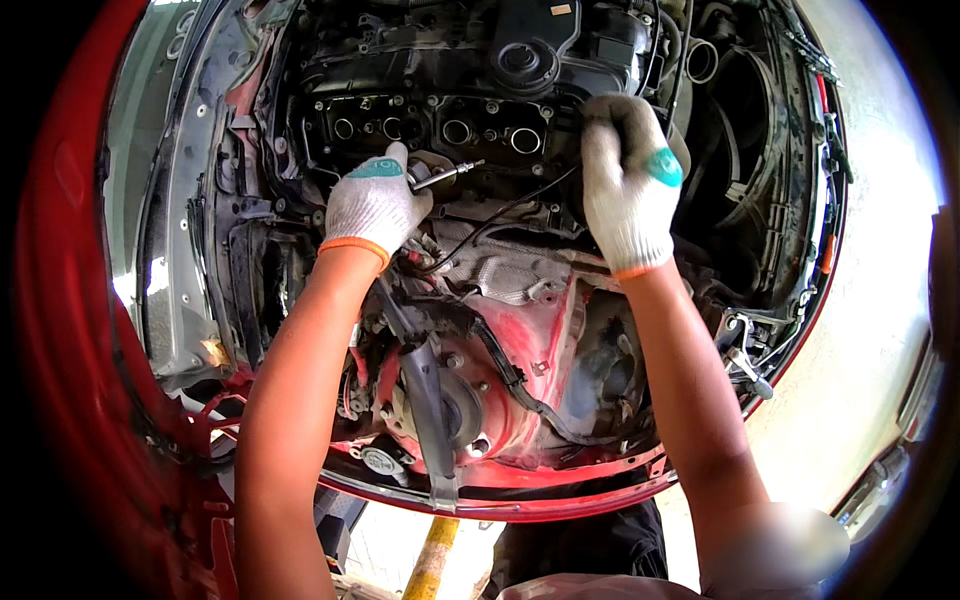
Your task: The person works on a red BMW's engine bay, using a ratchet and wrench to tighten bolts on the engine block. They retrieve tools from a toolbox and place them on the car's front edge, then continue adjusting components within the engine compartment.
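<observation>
Gripping a slim metal tool (445,176) in the left hand (372,205), fingers curled tight round its handle, shaft poking rightward just past the fingertips toward the plug wells (456,131). Resting the right hand (628,185) on the engine's dark cover (530,50), fingers pressed together and bent, grasping nothing that shows. Better kept square to the well, steadied by the right, clear of the black cable (500,212) below the fingers.

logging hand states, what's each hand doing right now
left hand: closed on a metal tool.
right hand: fingers curled down on the black engine cover; cannot tell if it holds anything.
</observation>
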`<state>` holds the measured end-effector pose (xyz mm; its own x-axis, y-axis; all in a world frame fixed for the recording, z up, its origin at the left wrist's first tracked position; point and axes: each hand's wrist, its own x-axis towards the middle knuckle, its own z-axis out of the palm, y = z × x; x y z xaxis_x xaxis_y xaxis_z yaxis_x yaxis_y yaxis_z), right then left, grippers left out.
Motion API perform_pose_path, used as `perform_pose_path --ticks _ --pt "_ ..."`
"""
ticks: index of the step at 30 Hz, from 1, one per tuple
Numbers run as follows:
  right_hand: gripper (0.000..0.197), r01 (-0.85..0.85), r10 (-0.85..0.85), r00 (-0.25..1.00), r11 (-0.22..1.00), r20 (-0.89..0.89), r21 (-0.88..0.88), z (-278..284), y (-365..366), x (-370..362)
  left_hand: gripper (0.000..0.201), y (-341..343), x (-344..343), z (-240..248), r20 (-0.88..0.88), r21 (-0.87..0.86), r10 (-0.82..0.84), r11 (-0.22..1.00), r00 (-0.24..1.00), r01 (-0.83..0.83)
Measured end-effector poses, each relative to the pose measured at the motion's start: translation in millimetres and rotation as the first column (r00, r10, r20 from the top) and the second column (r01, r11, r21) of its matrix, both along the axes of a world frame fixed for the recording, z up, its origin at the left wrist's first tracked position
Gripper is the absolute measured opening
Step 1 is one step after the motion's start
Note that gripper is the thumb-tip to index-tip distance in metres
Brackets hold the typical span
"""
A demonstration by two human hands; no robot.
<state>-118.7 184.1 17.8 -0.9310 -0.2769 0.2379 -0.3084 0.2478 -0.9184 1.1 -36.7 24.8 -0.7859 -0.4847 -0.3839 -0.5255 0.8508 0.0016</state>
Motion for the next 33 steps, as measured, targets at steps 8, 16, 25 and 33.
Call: perform_pose_path --ticks 8,16,25,33 --pt "0.012 0.083 -0.073 0.994 0.989 -0.085 0.125 -27 -13 -8 0.042 -1 10 7 -0.095 -0.023 0.024 0.999 0.995 -0.026" --pt "0.016 0.099 -0.082 0.990 0.984 -0.116 0.150 -32 -11 -11 0.043 -27 38 42 -0.285 0.177 0.237 0.965 0.929 -0.192" --pt "0.016 0.116 -0.063 0.976 0.960 -0.210 0.254 -32 -12 -10 0.046 -48 67 14 -0.416 0.505 0.544 0.804 0.728 -0.313" --pt "0.022 0.123 -0.038 0.966 0.937 -0.256 0.327 -46 -4 -22 0.047 -54 80 -11 -0.533 0.602 0.616 0.758 0.581 -0.252"
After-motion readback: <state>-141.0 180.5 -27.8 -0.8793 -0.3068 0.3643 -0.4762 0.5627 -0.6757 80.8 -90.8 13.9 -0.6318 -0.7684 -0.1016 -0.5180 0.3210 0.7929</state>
